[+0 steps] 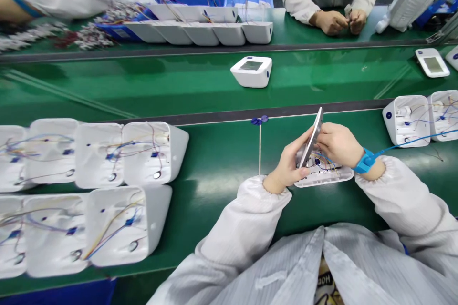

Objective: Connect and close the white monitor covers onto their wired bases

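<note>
We pinch the tilted cover (312, 139) with left hand (288, 167) and right hand (338, 145); the thin wires (324, 159) underneath may snag or tear.

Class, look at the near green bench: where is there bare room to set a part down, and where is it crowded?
Bare green lies between the open white housings on the left and the left hand, around the thin stick. The belt is bare beside the finished unit. Crowded: the left housings and the housings at far right.
</note>
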`<state>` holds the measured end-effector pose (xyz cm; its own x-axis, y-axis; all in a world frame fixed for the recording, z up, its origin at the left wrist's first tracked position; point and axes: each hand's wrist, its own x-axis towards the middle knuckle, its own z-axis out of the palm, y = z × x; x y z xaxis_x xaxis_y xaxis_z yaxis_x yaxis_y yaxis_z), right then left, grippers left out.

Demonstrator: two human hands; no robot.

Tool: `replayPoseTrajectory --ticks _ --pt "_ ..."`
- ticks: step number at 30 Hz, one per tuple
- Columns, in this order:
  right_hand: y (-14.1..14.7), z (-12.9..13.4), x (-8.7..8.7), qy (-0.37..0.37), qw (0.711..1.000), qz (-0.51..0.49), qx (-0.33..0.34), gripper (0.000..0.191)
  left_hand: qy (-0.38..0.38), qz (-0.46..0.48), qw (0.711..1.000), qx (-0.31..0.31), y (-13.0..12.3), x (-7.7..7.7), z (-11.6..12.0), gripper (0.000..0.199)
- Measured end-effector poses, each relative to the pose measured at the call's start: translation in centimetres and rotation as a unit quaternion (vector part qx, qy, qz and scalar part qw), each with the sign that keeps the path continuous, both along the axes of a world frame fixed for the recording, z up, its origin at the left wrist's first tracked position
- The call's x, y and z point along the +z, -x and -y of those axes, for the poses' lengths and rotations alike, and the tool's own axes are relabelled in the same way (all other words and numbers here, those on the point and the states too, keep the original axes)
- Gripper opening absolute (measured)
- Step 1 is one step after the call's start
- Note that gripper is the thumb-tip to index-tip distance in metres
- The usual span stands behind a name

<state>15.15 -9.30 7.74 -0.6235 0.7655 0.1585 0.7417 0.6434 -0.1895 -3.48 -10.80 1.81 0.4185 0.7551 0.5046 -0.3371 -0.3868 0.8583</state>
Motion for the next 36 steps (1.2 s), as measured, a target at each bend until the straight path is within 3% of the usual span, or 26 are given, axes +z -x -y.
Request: replayPoseTrajectory --ticks 11,16,20,24,27,32,36 --pt "-0.1 0.0 -0.4 0.053 0.994 -0.097 -0.01 0.018 -0.015 -0.032 0.999 -0.004 0.5 -0.4 0.1 0.09" --pt "-1.2 1.3 2.5 0.099 0.982 -0.157 -0.028 0.026 0.02 -0.031 0.999 -0.017 0.6 -0.4 0.1 0.094" --pt "-1.1 3.0 4.4 0.186 0.977 -0.081 -0.07 0.033 0.014 -0.04 0.999 -0.017 0.5 -0.2 0.2 0.095" --pt "-0.2 3.5 3.9 0.178 0.974 -0.016 -0.139 0.019 0.001 -0.045 0.999 -0.014 0.5 -0.5 0.1 0.094" --pt "0.1 3.1 3.4 0.214 0.969 -0.06 -0.106 0.016 -0.01 -0.044 0.999 -0.016 0.5 -0.7 0.1 0.095" --pt "-0.2 2.7 4.1 0.305 0.937 -0.158 -0.059 0.009 -0.012 -0.04 0.999 -0.014 0.4 -0.6 0.0 0.095" --pt "-0.5 2.8 4.7 0.367 0.911 -0.163 -0.099 0.016 -0.013 -0.035 0.999 -0.019 0.4 -0.6 0.0 0.095"
